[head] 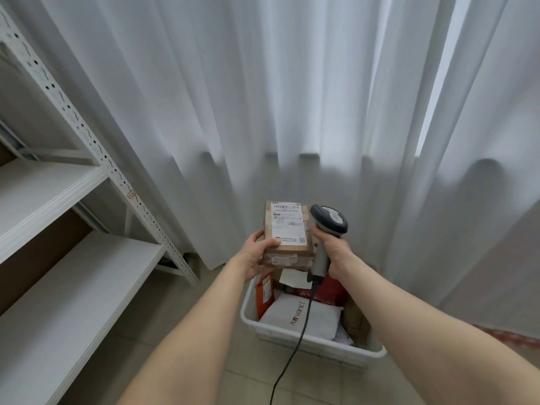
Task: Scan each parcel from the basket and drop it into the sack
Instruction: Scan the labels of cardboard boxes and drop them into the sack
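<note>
1 brown box w/ wht label

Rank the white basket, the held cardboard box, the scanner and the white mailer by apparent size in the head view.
1. white basket, largest.
2 and 3. cardboard box and white mailer look alike; the box is nearer the camera, the mailer partly hidden, so unranked.
4. scanner, smallest.
</note>
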